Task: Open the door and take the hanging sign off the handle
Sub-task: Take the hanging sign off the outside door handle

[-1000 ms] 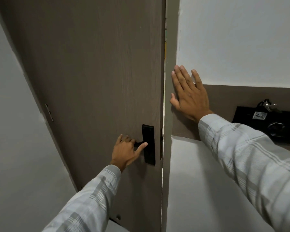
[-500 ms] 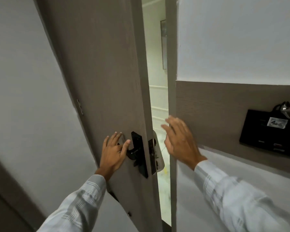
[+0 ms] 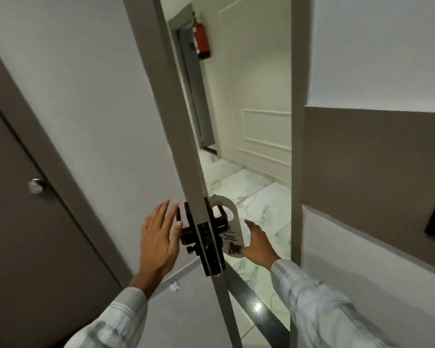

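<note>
The brown door (image 3: 183, 136) stands ajar and I see it almost edge-on. Black handles (image 3: 212, 223) stick out on both sides of its lock plate. A white hanging sign (image 3: 227, 217) with dark print hangs on the outer handle, on the corridor side. My left hand (image 3: 158, 237) is flat and open beside the inner handle, fingers spread, thumb near the lever. My right hand (image 3: 258, 243) reaches through the gap and touches the sign's lower edge; I cannot tell whether its fingers pinch the sign.
The door frame (image 3: 296, 172) stands close on the right. Beyond the gap lies a marble corridor floor (image 3: 251, 194) with a red fire extinguisher (image 3: 202, 37) on the far wall. A second brown door with a round knob (image 3: 36, 186) is on the left.
The door has swung further open toward me. My left hand let go of the inner handle and opened flat. My right hand left the wall and reached through to the sign.
</note>
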Demonstrator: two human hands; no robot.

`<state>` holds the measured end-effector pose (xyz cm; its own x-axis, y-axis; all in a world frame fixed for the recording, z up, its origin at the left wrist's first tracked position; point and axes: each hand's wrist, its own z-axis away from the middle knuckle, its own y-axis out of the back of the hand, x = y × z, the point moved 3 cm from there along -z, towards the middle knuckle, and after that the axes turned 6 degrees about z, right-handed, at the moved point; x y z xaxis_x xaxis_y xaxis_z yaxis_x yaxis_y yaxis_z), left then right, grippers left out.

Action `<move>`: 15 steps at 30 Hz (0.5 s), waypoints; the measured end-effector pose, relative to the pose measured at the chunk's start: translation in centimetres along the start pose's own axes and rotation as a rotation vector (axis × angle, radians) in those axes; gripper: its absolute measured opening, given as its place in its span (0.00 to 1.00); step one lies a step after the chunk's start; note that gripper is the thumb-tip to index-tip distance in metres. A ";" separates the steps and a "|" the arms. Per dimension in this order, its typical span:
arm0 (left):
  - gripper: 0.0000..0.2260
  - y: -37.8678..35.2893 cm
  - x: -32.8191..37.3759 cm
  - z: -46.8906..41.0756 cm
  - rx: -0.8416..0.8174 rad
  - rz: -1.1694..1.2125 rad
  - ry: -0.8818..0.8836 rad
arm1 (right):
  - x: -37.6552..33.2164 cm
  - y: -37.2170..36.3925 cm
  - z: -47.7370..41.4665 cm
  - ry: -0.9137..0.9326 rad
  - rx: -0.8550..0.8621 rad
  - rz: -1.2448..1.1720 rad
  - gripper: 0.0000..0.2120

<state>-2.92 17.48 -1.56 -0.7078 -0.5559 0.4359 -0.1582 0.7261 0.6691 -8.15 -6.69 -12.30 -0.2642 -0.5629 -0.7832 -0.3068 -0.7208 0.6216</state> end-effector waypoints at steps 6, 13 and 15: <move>0.33 2.0 4.5 3.7 0.114 0.073 -0.125 | -2.3 -4.6 -0.3 -0.024 -0.039 0.015 0.12; 0.35 3.9 3.9 5.0 0.127 0.019 -0.076 | -6.4 -3.4 -0.1 0.012 0.232 -0.039 0.05; 0.34 4.7 3.8 5.2 0.135 0.036 -0.076 | -7.0 -2.6 0.8 0.036 0.306 -0.044 0.03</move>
<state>-9.97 20.86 0.08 -0.7637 -0.5001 0.4083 -0.2190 0.7956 0.5649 -6.22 -0.54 -8.43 -0.2140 -0.5516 -0.8062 -0.5799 -0.5924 0.5592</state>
